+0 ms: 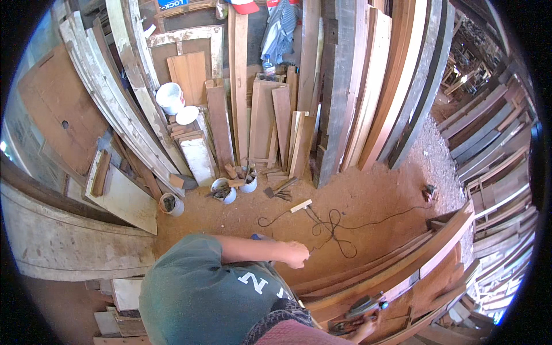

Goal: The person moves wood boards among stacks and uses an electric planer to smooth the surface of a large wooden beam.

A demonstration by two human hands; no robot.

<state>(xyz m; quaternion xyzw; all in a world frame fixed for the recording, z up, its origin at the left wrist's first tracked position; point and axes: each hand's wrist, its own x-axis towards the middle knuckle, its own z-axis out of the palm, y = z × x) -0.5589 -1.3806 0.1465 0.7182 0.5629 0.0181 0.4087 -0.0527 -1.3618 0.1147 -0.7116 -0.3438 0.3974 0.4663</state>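
Note:
My left arm, in a dark green sleeve, reaches across to the right, and my left hand [296, 255] is closed above the dirt floor. A dark power cord [332, 225] runs from the floor up to its fingers. At the lower right, my right hand [366, 329] grips a dark power tool that looks like an electric hand planer [361, 309]. The planer rests on or just over a long wooden plank [397, 273]; the exact contact is hidden. Part of the right hand's grip is hidden behind the tool.
A white power strip [301, 206] lies on the floor among looped cord. White buckets [223, 191] with offcuts and tools stand ahead, near a brush-like tool [280, 190]. Tall boards [339, 86] lean along the back. Another small tool [429, 193] sits at the right.

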